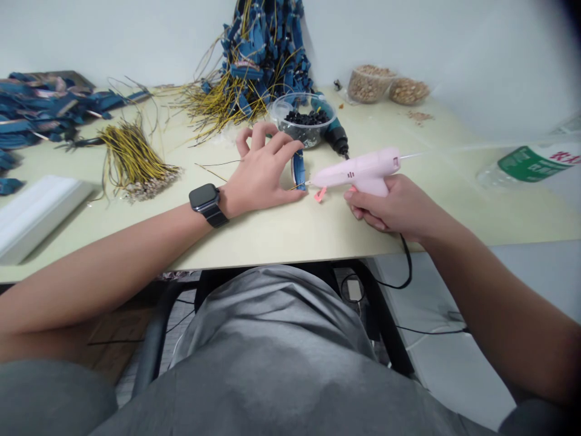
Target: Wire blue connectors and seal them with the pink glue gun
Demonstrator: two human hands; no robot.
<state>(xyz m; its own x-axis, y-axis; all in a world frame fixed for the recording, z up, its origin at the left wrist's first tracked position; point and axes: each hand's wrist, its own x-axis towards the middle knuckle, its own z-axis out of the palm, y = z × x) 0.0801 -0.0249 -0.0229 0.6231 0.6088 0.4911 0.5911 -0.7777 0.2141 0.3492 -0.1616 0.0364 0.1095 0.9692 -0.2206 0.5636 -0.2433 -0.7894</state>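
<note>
My right hand (385, 209) is wrapped round the handle of a pale pink hot glue gun (356, 169), which points left. Its nozzle tip is at a narrow blue strip (298, 168), seemingly touching it. Thumb and forefinger of my left hand (267, 169) grip that strip at its two ends, the other fingers curled above. A thin yellow wire runs from under the hand to the strip, and a dark one sticks out left of the hand. Under the gun's nozzle shows its salmon-coloured stand (320, 194).
Behind my left hand stands a clear tub (303, 134) of small black parts, beside a teal power tool (336, 134). Yellow-black wires (131, 151), blue pieces (40, 109) and a white block (40, 212) lie left. A bottle (531, 166) lies right; a black cord (410, 266) hangs over the edge.
</note>
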